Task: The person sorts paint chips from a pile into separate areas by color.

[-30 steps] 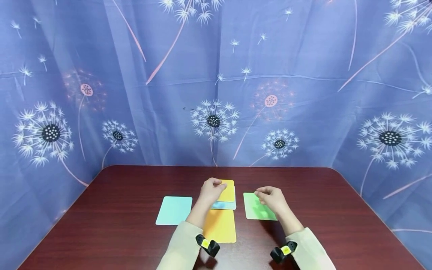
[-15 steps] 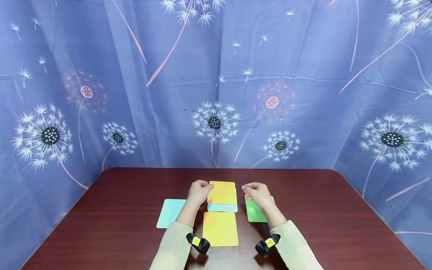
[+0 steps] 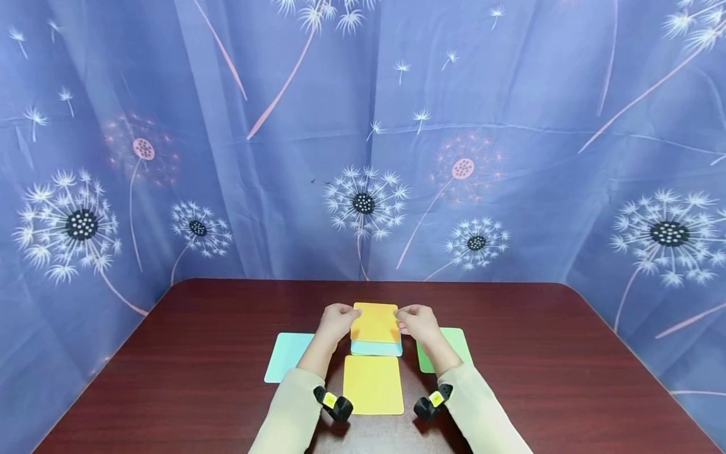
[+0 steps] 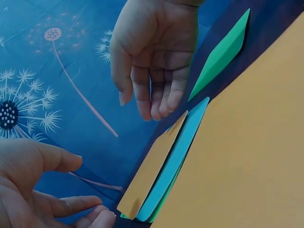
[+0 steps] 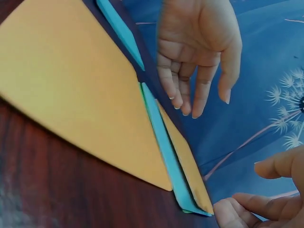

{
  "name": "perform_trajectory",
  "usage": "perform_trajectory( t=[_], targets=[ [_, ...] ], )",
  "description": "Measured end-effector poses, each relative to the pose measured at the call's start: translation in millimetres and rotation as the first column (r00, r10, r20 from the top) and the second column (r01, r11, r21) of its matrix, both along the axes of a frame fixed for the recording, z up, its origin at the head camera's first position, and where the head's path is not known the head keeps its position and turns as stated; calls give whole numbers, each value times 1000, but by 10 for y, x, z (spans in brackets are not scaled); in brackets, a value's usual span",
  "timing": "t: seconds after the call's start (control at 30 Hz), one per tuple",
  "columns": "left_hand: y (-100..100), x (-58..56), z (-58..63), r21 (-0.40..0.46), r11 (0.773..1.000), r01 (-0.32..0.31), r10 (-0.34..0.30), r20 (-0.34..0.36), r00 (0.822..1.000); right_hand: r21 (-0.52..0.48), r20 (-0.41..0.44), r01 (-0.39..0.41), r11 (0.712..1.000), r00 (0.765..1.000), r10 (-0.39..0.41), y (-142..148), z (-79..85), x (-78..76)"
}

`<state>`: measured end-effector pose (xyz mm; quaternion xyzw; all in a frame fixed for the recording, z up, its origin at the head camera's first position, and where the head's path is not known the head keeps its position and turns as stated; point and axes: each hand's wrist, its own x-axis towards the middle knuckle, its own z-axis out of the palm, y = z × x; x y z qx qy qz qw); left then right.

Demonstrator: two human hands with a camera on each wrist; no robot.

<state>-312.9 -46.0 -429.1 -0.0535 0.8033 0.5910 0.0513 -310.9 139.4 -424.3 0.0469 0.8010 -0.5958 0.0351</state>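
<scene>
In the head view, a yellow-orange square card (image 3: 374, 323) lies on a light blue card (image 3: 375, 349), whose front strip shows. A thin green edge (image 4: 155, 216) shows beneath them in the left wrist view. My left hand (image 3: 336, 320) is at the pile's left side, thumb and fingers apart in its wrist view. At the right side is my right hand (image 3: 418, 321), its fingertips (image 5: 228, 206) right by the card's corner and its thumb held away. Neither hand grips a card. Nearer me lies another yellow card (image 3: 373, 386).
A light blue card (image 3: 286, 359) lies to the left, partly behind my left forearm. A green card (image 3: 456, 343) is on the right, partly covered by my right hand and wrist. The dark red table (image 3: 198, 328) ends at a blue dandelion-print curtain (image 3: 283, 189).
My left hand has shifted left from over the pile to its left edge. My right hand has moved left from the green card to the pile's right edge. The cards look unmoved.
</scene>
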Motion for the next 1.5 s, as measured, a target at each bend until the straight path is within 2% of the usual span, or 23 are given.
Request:
perform_trajectory(
  t=[0.3, 0.63, 0.83, 1.03, 1.1, 1.3, 1.5],
  targets=[
    [17, 3, -16, -26, 1000, 9, -8, 14, 1000, 14, 9, 12, 1000, 1000, -12, -13, -34, -9],
    [45, 21, -35, -40, 999, 0, 1, 21, 1000, 21, 64, 33, 999, 997, -34, 1, -37, 3],
    [52, 71, -16, -47, 999, -1, 2, 6, 1000, -49, 59, 54, 997, 997, -51, 0, -18, 20],
    [48, 70, -22, -30, 1000, -7, 7, 15, 1000, -106, 82, 72, 992, 995, -64, 3, -48, 7],
    [50, 57, -28, -7, 1000, -19, 19, 30, 999, -112, 83, 74, 991, 994, -65, 6, -57, 3],
    [52, 62, -32, -18, 1000, -24, 25, 26, 999, -124, 63, 59, 990, 997, -52, 9, -86, 1],
    [55, 34, -63, -29, 999, -22, 22, 8, 1000, -83, 48, 34, 996, 998, -31, 8, -90, 25]
  ],
)
